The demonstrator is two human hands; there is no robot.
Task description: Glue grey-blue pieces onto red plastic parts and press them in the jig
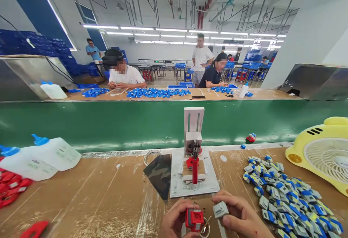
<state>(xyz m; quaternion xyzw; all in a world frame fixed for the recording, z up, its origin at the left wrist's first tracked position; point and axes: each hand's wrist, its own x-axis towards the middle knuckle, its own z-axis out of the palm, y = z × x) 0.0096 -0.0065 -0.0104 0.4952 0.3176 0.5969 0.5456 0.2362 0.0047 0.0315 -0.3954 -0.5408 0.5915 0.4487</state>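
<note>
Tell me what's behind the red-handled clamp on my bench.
Behind the clamp you can see the green strip, then the far bench with blue pieces on it. Whatever lies directly behind its upright plate is covered and can't be seen.

- Left hand [174, 216]: bare, smooth-skinned, with slim fingers and a rounded outline; its lower part is cut off at the near edge.
- Right hand [241, 214]: also bare, with rounded fingertips [216, 197] and a broad thumb [230, 222].
- Small dark reddish spot [256, 232] on the right hand, towards the wrist.
</note>
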